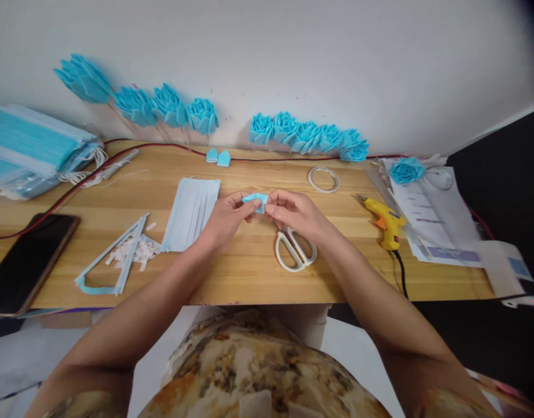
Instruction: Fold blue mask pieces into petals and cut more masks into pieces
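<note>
Between my two hands, over the middle of the wooden table, is a small folded blue piece of mask fabric (258, 201). My left hand (229, 217) pinches its left end with the thumb on top. At the other end, the fingertips of my right hand (295, 212) close on its edge. White-handled scissors (290, 264) lie just below my right hand, which hides part of their blades. Left of my left hand rests a pale pleated face mask (192, 212). Two cut blue pieces (224, 158) lie farther back by the wall.
Blue fabric flowers (168, 105) on sticks line the wall, with more blue flowers (308, 137) to the right. A tape roll (323, 179), a yellow glue gun (386, 220), a phone (29, 261), white scraps (138, 252) and a mask stack (35, 145) surround the work. A red-black cable (162, 145) crosses behind.
</note>
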{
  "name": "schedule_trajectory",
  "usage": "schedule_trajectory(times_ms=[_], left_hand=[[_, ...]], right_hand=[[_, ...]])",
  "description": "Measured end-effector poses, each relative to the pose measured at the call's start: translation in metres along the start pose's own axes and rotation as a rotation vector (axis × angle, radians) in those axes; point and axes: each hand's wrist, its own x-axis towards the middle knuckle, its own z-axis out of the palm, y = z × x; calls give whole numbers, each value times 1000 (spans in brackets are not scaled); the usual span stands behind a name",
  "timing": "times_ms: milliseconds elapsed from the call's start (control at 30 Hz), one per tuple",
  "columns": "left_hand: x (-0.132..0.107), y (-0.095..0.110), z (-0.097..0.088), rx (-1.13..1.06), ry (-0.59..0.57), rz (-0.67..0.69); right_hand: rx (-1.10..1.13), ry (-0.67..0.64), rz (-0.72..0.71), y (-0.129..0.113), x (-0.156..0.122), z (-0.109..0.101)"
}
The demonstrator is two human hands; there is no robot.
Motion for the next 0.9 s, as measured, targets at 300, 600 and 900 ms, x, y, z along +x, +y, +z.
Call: schedule_trajectory(times_ms=[300, 600, 900], left_hand=[[3, 3, -1, -57, -21, 8], [5, 0, -8, 65, -19, -32], [5, 3, -6, 101, -29, -26]], right_hand=[[36, 96, -44, 13, 4, 3], [49, 96, -61, 21, -2, 2], [27, 114, -58, 24, -3, 2]])
